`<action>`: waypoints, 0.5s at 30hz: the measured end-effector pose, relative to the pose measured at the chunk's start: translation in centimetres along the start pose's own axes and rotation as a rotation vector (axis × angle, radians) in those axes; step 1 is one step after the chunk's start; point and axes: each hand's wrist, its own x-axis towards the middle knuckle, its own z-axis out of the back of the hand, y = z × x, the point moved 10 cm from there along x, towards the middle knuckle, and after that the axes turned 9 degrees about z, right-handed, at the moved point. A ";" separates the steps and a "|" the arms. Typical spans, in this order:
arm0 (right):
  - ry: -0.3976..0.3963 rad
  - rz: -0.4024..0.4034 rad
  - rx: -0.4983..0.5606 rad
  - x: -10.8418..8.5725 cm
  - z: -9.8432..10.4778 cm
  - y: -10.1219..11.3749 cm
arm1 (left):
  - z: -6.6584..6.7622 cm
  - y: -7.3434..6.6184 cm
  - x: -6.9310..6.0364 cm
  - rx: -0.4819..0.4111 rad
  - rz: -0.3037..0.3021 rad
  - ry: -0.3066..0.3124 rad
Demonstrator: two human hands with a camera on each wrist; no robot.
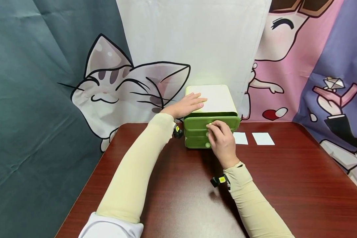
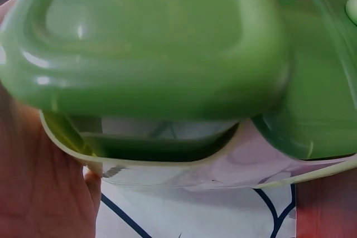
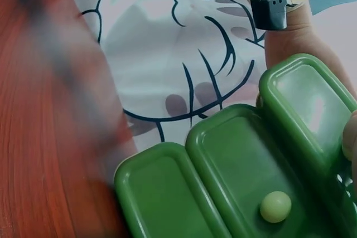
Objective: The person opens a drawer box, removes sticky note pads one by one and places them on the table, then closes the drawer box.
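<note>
A small drawer box (image 1: 217, 99) with a pale top and green drawer fronts stands at the back of the table. Its top drawer (image 1: 196, 123) is pulled out a little, and the left wrist view shows a gap behind that drawer front (image 2: 162, 54). My left hand (image 1: 188, 104) rests on the left part of the box top, fingers straight. With thumb and fingers my right hand (image 1: 223, 140) pinches the knob of the top drawer, which is mostly hidden. Below it, the middle drawer's round knob (image 3: 275, 207) shows in the right wrist view; the lower drawers look closed.
Two white paper squares lie on the brown table (image 1: 178, 198) right of the box: one (image 1: 240, 138) beside it, another (image 1: 263, 138) farther right. Behind the table hangs a printed cloth (image 1: 196, 43) with cartoon figures.
</note>
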 end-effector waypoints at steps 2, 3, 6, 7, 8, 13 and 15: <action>-0.002 -0.013 0.005 -0.2 -0.2 -0.1 | 0.0 0.0 0.0 -0.004 0.000 -0.004; 0.000 -0.018 0.008 -0.2 -0.2 -0.2 | 0.0 0.0 0.0 -0.004 0.000 -0.006; 0.009 -0.027 0.014 -0.3 -0.4 -0.3 | -0.1 0.0 0.0 -0.008 -0.004 -0.007; 0.011 -0.030 0.017 -0.4 -0.5 -0.3 | -0.1 -0.1 -0.1 -0.011 -0.006 -0.008; 0.016 -0.034 0.020 -0.4 -0.5 -0.4 | -0.1 -0.1 -0.1 -0.014 -0.009 -0.008; 0.068 -0.048 0.014 -0.5 -1.2 -0.8 | 0.0 -0.3 -0.2 -0.021 -0.011 -0.008; 0.094 -0.055 0.001 -0.6 -1.5 -1.0 | 0.0 -0.4 -0.3 -0.014 -0.008 -0.009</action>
